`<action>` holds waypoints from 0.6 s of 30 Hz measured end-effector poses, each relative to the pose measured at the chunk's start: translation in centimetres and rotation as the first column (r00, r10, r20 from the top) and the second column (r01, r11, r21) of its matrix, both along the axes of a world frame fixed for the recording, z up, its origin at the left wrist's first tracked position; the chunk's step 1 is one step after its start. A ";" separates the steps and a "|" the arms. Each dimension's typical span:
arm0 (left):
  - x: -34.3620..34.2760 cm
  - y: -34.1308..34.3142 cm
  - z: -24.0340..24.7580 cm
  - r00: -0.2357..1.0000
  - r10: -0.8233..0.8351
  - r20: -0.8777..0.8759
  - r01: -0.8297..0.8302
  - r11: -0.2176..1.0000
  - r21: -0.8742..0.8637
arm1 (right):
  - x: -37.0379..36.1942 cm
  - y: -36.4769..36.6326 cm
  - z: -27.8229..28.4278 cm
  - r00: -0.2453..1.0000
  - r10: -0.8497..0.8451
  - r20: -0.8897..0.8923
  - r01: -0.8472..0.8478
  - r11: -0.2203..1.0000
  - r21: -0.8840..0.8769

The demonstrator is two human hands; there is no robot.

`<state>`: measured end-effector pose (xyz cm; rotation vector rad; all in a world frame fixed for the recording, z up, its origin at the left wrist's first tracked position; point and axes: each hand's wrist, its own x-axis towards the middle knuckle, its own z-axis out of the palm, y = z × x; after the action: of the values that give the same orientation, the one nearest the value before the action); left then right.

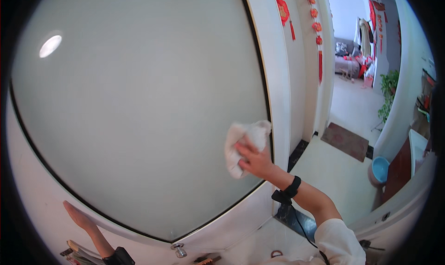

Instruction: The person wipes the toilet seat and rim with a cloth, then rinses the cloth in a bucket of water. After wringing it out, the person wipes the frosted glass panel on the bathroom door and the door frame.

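Observation:
A white cloth lies bunched against the large frosted glass panel, near its right edge. My right hand presses on the cloth with its fingers closed over part of it. A black strap circles that wrist, with a small black device and a cable. At the lower left my left hand is stretched out along the white frame beside the glass, holding nothing visible. Its fingers look straight and close together. A dark band sits on the left wrist as well.
A round metal knob juts out below the glass. To the right, a doorway leads past a brown mat, a blue basin and a green plant. Red hanging decorations line the wall beside the panel.

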<state>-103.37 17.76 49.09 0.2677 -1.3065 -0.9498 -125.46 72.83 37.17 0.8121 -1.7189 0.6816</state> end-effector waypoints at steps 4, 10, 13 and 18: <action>-0.2 -2.6 -1.3 1.000 -0.006 -0.011 0.006 1.000 -0.015 | -2.5 1.2 7.8 0.986 -0.158 0.054 0.164 0.978 -0.126; -0.5 -3.3 -2.1 0.998 0.047 0.036 -0.046 0.999 -0.021 | -5.7 -0.2 23.4 0.934 -0.266 -0.238 0.201 0.943 -0.264; -0.5 -1.9 -2.2 0.998 -0.062 -0.010 0.062 0.998 0.009 | -6.9 -0.2 31.5 0.875 -0.261 -0.407 0.146 0.945 -0.291; -0.5 0.0 -1.7 0.996 -0.085 0.012 0.085 0.996 -0.010 | -9.0 -0.1 44.9 0.857 -0.355 -0.374 0.206 0.901 -0.382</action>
<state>-103.86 17.77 47.42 0.2112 -1.3412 -1.0141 -134.46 72.74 82.10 0.4169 -1.2346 0.5142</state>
